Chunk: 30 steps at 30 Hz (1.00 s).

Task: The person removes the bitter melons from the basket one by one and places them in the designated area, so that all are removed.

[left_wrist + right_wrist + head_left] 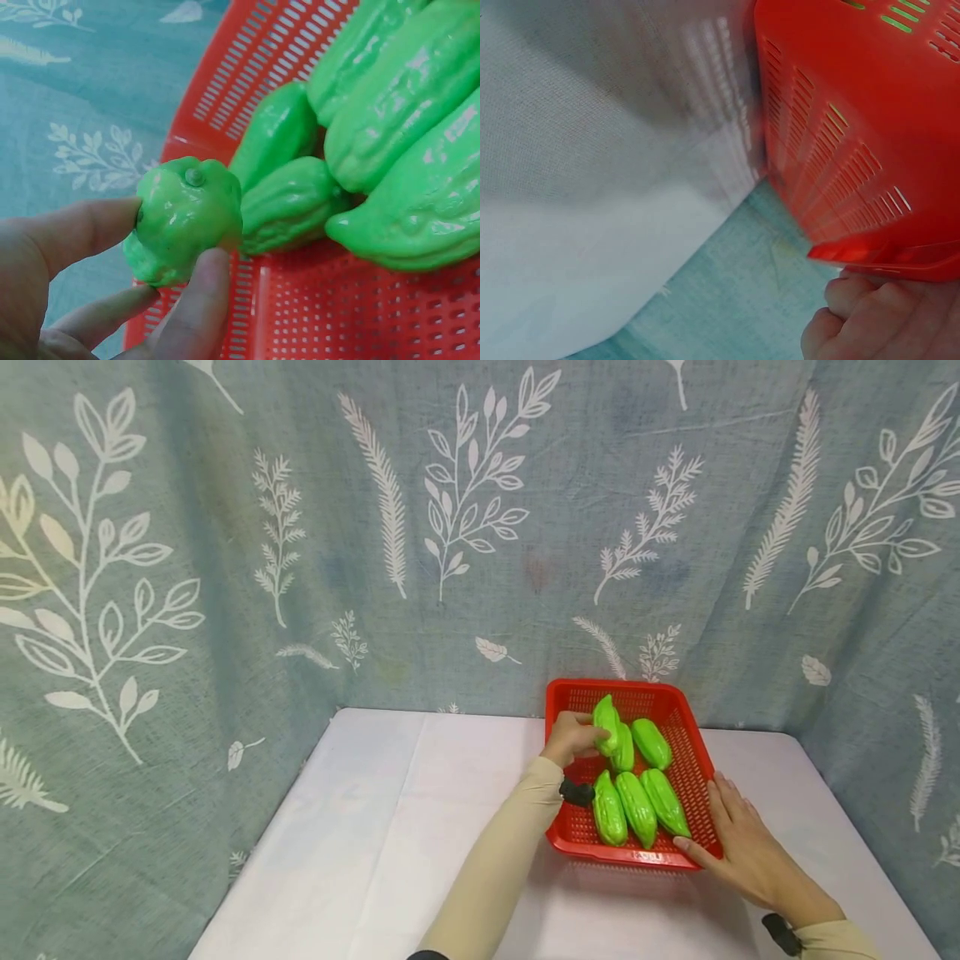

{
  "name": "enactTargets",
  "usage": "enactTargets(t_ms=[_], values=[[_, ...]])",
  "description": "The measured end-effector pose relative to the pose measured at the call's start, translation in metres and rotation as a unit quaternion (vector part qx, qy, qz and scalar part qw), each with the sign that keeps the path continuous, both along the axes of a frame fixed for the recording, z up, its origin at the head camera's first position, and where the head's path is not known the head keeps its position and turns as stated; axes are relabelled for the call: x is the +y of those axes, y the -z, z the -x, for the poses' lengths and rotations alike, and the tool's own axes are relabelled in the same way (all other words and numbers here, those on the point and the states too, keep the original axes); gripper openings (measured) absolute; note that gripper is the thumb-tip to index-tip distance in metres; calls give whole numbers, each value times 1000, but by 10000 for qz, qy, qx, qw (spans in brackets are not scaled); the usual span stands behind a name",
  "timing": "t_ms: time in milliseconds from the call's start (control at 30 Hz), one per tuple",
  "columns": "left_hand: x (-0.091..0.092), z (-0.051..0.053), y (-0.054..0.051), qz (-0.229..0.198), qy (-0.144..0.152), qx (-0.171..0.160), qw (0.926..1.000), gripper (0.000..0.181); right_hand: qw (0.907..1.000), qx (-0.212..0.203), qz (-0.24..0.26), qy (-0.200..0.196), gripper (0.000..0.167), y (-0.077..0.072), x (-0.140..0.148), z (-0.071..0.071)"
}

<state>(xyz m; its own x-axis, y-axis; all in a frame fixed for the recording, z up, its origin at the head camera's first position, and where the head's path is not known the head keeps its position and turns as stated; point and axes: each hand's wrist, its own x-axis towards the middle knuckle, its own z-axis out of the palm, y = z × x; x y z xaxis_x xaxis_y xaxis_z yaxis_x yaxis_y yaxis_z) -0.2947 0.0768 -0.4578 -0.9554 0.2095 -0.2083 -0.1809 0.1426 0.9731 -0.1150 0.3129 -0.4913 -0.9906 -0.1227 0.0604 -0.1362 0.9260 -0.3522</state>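
A red plastic basket (630, 857) holds several bright green, ridged vegetables, with three side by side in its front half (636, 808). At its back left, the left hand (573, 739) pinches one green vegetable (607, 724) between thumb and fingers, above another one. In the left wrist view, that vegetable (187, 217) is held end-on by the left hand (112, 277), beside the others. The right hand (750, 852) rests with extended fingers on the basket's right rim near the front corner. In the right wrist view, the right hand (885, 319) touches the rim of the basket (855, 135).
The basket stands on a white-covered table (420, 793), toward its right back. A grey-green curtain (465, 635) with white leaf prints hangs behind the table and on both sides. White tabletop extends left of the basket and in front of it.
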Motion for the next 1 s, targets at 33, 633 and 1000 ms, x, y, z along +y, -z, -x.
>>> enactTargets(t_ms=[33,633,1000], values=[[-1,0,-1,-38,24,13,10000,47,10000,-3,9,-5,109,0,0,0],[-29,0,-13,-830,416,-71,9957,52,10000,-7,46,-41,108,-1,0,0],[-51,-6,-18,-960,446,-128,9943,56,10000,-15,51,-65,109,-1,0,0]])
